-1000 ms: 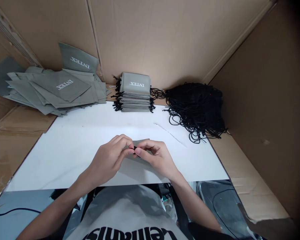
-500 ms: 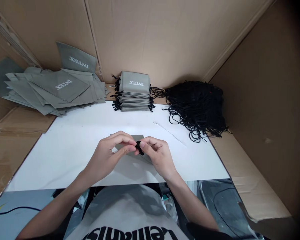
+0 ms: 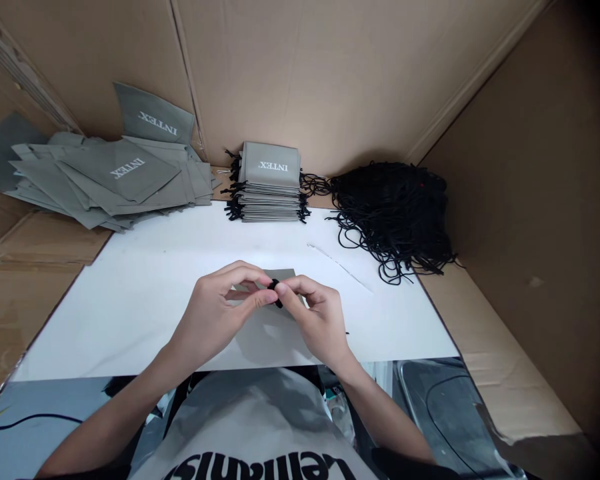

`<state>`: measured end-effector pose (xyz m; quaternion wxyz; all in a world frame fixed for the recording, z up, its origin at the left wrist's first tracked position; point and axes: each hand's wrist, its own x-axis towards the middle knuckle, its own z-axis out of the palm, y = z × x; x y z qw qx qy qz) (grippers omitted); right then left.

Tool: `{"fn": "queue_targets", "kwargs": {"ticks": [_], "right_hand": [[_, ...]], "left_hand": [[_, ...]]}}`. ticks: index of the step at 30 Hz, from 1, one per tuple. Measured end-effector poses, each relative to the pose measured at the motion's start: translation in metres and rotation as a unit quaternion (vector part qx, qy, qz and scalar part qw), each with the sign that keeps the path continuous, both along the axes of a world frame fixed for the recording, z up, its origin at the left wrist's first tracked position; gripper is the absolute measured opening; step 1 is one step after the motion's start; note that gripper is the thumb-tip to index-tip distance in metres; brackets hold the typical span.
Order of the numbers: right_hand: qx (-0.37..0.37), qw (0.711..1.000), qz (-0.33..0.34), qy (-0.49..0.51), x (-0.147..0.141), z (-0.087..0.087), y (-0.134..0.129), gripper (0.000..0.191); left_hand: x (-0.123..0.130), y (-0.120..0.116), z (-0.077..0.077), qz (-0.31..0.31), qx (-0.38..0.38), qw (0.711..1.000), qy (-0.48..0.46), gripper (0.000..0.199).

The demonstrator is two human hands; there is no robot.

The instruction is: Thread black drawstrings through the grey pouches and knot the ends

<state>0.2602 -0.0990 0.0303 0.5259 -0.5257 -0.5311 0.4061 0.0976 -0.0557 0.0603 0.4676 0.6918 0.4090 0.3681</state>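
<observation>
Thumb and fingers of my left hand (image 3: 230,297) pinch a bunched black cord (image 3: 279,303) from the left. From the right, my right hand (image 3: 315,307) pinches the same cord, and the fingertips of both hands nearly meet. A grey pouch (image 3: 283,274) hangs or lies just beneath and behind the fingers, mostly hidden by them. Whether the cord is knotted cannot be made out. Beyond the hands, a thin pale threading needle or wire (image 3: 340,265) lies on the white table (image 3: 145,300).
At the back left is a loose heap of grey pouches (image 3: 125,173) printed INTEX. A neat stack of corded pouches (image 3: 270,177) stands at the back middle. A tangled pile of black cords (image 3: 393,213) is at the back right. Cardboard walls (image 3: 360,73) enclose the table.
Both hands stay pinched on the black cord and have shifted very slightly, with the fingertips closer together. The grey pouch under them has turned a little. The piles have not moved.
</observation>
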Motion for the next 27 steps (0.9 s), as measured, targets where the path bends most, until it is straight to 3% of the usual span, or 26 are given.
{"fn": "queue_targets", "kwargs": {"ticks": [2,9,15,27], "right_hand": [[0.007,1.000,0.007,-0.008,0.001,0.000,0.000,0.020],[-0.060,0.988,0.126,0.070,0.009,-0.002,0.003,0.019],[-0.045,0.988,0.145,-0.024,0.011,0.001,0.001,0.019],[0.044,0.974,0.175,-0.134,0.026,0.041,0.003,0.019]], "left_hand": [[-0.002,0.001,0.000,-0.016,0.009,1.000,0.015,0.011],[-0.009,-0.001,-0.004,-0.059,-0.036,0.997,0.032,0.020],[-0.013,0.000,-0.007,-0.078,-0.081,0.994,0.010,0.023],[-0.031,-0.001,0.009,-0.096,-0.133,0.984,-0.063,0.020]]}}
